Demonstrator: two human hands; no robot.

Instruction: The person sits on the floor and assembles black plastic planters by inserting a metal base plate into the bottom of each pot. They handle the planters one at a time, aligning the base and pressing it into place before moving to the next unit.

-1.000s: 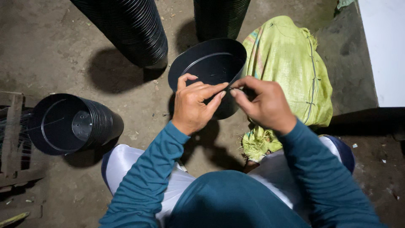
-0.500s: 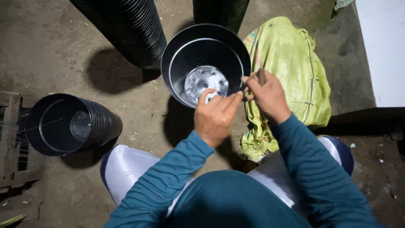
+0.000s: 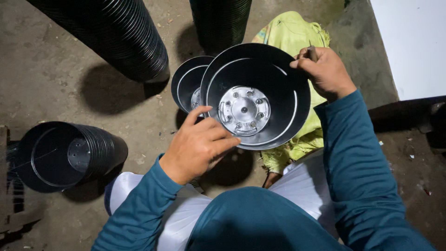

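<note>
A second black pot [image 3: 190, 86] is now parted from the black plastic pot [image 3: 258, 93], which is gripped at near rim by the left hand [image 3: 200, 144]; the right hand [image 3: 325, 72] is closed on the far rim, perhaps with a small tool.

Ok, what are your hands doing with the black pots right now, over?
Left hand grips near rim of black pot. Right hand on far rim, pinching a thin tool. Second pot behind it. Nothing blocking.
</note>
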